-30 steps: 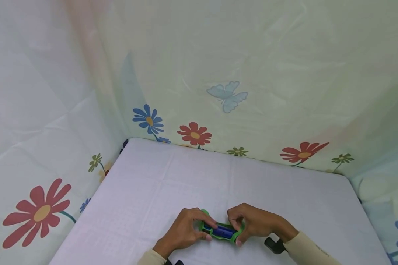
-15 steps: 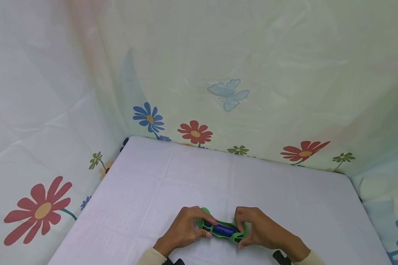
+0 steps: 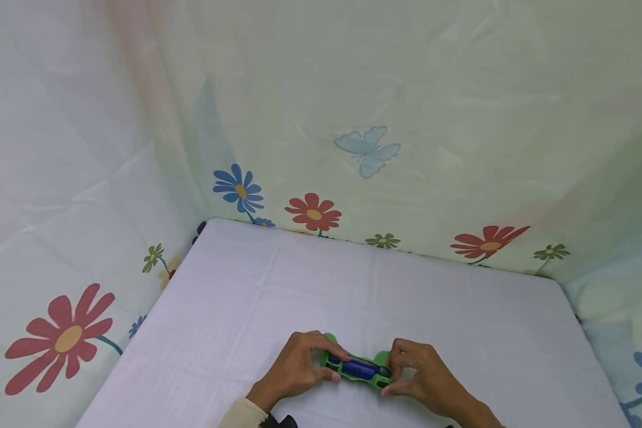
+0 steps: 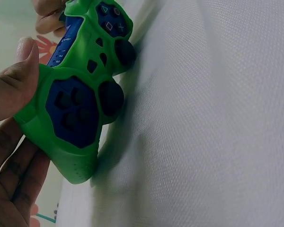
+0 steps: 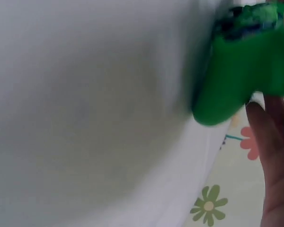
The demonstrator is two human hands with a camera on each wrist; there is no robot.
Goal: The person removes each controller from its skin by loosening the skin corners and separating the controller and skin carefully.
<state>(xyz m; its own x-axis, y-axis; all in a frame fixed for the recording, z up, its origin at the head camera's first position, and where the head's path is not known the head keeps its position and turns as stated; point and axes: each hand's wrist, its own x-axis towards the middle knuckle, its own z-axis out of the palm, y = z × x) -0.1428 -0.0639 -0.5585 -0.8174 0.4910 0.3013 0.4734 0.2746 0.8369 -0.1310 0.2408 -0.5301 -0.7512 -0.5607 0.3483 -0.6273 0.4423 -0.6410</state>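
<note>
A blue game controller (image 3: 359,370) in a green rubbery cover (image 4: 78,163) stands on its edge at the table's near side, its blue top edge facing up in the head view. My left hand (image 3: 298,364) holds its left end, thumb on the near side and fingers over the far side. At the other end my right hand (image 3: 427,375) pinches the corner between thumb and fingers. The left wrist view shows the cover round the buttons and both dark thumbsticks (image 4: 111,98). One green grip (image 5: 227,90) shows blurred beside the right fingers (image 5: 270,146) in the right wrist view.
A white cloth (image 3: 310,285) covers the table. Behind and to the sides hang pale curtains (image 3: 438,119) printed with flowers and a butterfly. A dark wrist mount (image 3: 280,421) sits at the left wrist.
My right hand has turned and slid slightly right and down round the controller's right end, where a green grip now shows above. My left hand keeps its hold, almost unmoved.
</note>
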